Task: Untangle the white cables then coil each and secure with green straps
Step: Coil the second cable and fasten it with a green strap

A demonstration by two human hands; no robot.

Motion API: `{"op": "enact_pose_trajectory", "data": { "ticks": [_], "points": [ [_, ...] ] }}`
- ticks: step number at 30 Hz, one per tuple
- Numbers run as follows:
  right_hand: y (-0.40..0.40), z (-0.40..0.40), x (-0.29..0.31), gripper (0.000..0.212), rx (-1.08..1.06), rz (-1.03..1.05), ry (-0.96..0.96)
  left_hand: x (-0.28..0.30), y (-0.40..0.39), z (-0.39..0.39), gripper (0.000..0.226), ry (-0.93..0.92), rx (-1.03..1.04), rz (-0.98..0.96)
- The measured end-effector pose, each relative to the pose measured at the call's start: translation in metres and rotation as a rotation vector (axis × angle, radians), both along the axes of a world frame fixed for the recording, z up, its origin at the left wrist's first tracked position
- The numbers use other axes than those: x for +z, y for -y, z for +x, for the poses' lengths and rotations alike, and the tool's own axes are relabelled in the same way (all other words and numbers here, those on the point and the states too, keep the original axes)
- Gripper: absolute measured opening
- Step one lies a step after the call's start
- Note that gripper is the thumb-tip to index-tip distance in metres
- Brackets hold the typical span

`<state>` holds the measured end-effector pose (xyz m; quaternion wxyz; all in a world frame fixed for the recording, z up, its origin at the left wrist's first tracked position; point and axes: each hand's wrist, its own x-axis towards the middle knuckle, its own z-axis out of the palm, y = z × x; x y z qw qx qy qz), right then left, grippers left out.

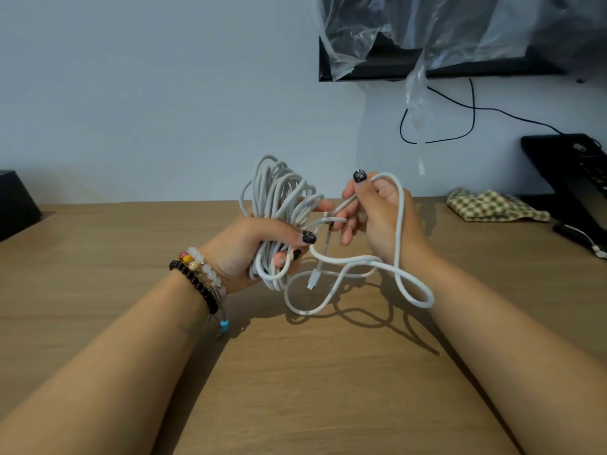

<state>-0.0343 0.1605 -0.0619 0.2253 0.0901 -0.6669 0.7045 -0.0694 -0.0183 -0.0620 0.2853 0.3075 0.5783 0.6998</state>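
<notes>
Your left hand (249,244) is gripping a bundle of white cables (279,205), fingers and thumb curled round its lower half, so the loops are standing up above your fist and hanging out below it. Your right hand (377,215) is pinching a single white strand (399,231) beside the bundle, thumb up and fingers curled on it. That strand is arching over your right hand, running down past the wrist and lying in loose curves on the tabletop (295,372) below both hands, toward the middle of its far edge. A small white plug (312,281) is dangling between your hands, just above the wood. Beaded bracelets (200,277) are sitting on your left wrist. Near the far right corner of the tabletop a checked cloth (492,205) is lying, with a black device (571,178) just beside it. Against the far left edge a dark box (14,201) is standing. On the wall above, clear plastic (427,27) is draping over a black screen (394,65), and a black wire (473,110) is hanging beneath it.
</notes>
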Motion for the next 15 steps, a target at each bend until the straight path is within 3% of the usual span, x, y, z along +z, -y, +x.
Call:
{"op": "enact_pose_trajectory", "data": {
  "ticks": [4, 7, 11, 15],
  "points": [
    [0.005, 0.003, 0.002, 0.031, 0.048, -0.139, 0.035, 0.002, 0.001, 0.000, 0.032, -0.038, -0.039, -0.046],
    [0.008, 0.005, 0.005, 0.032, 0.036, -0.239, 0.041, 0.003, 0.001, 0.006, 0.007, -0.185, 0.010, -0.171],
    [0.008, 0.006, 0.007, 0.032, 0.095, -0.357, 0.086, 0.006, -0.004, 0.013, 0.023, -0.306, 0.087, -0.196],
    [0.005, 0.007, 0.009, 0.035, 0.061, -0.313, 0.089, 0.007, -0.004, 0.011, 0.005, -0.329, 0.112, -0.189]
  ]
}}
